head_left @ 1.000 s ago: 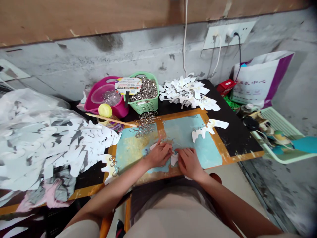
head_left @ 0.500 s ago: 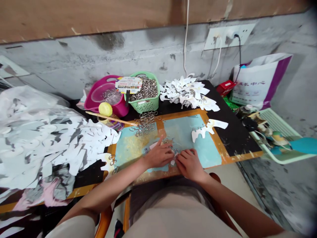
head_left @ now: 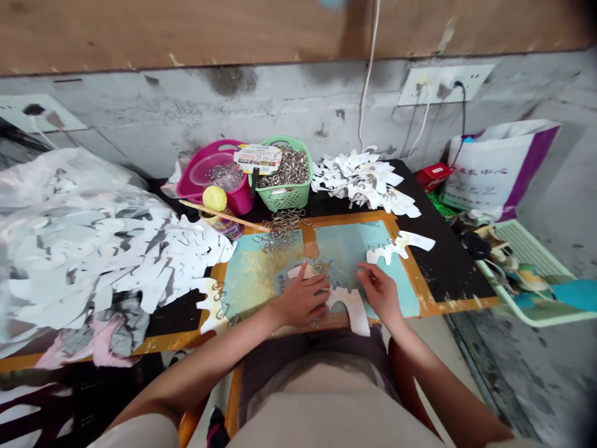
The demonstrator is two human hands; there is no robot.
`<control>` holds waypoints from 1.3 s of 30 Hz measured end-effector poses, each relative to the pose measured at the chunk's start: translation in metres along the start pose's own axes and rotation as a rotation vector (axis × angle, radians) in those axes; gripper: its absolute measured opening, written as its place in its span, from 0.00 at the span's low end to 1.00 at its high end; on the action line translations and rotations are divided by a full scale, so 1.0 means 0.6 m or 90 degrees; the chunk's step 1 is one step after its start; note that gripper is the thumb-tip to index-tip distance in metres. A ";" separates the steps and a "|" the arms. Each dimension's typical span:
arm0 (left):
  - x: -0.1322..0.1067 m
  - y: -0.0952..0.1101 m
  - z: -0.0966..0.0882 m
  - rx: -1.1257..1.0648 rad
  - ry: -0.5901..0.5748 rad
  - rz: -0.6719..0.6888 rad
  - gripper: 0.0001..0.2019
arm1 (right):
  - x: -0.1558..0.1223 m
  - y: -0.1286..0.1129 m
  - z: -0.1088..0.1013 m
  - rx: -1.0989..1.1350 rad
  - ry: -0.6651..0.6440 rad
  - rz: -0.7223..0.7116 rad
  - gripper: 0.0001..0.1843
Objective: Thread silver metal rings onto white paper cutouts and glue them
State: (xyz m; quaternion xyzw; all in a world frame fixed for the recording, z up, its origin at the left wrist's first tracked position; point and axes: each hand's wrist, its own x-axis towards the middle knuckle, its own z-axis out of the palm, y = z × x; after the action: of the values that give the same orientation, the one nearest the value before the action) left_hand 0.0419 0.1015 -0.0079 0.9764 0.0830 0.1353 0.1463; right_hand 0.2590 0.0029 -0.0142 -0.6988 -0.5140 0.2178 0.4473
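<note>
My left hand (head_left: pixel 305 300) lies over a white cut-out piece (head_left: pixel 357 311) on the blue mat, its fingers stretched out and the thumb raised. Metal rings (head_left: pixel 340 285) stand along the piece's upper edge; its left part is hidden under the hand. To the right, my right hand (head_left: pixel 381 291) hovers just off the piece, fingers loosely bent and apart, with nothing visible in them. Beyond it lies another toothed white piece with rings (head_left: pixel 396 249). A third ringed piece (head_left: pixel 212 305) rests at the mat's left edge, by my left forearm.
Loose metal rings (head_left: pixel 282 230) lie behind my hands, beside a wooden stick (head_left: pixel 224 214) and a yellow-lidded jar (head_left: pixel 228 225). Pink (head_left: pixel 186 180) and green (head_left: pixel 284 198) baskets stand behind. White cut-outs heap at left (head_left: pixel 116 249) and back (head_left: pixel 364 177). A pale green crate (head_left: pixel 536 249) is at right.
My right hand has moved right and up, away from the left hand. More of the white piece between them now shows. The left hand has flattened; the camera view has shifted slightly.
</note>
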 end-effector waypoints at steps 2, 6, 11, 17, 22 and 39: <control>-0.001 0.005 -0.002 0.006 -0.005 -0.006 0.10 | 0.001 -0.001 0.009 -0.106 -0.008 -0.058 0.12; -0.008 0.027 0.000 0.046 0.001 -0.069 0.12 | -0.010 -0.016 0.031 -0.233 -0.122 -0.122 0.02; -0.027 0.059 0.022 0.090 0.082 -0.218 0.16 | -0.008 -0.027 0.036 -0.151 -0.145 -0.083 0.04; -0.048 0.091 0.022 -0.086 0.269 -0.331 0.10 | 0.008 -0.049 0.031 0.054 -0.210 0.008 0.07; -0.035 0.141 0.018 -0.689 0.365 -0.578 0.19 | 0.007 -0.089 0.022 0.368 -0.246 0.138 0.21; 0.016 0.126 -0.011 -0.988 0.535 -0.628 0.19 | -0.032 -0.138 0.008 0.505 -0.245 0.164 0.30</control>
State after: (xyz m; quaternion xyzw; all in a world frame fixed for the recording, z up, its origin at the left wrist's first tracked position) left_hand 0.0584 0.0341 0.0238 0.3416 0.4113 0.4091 0.7394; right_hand 0.2046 -0.0064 0.0507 -0.4784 -0.3733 0.5775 0.5461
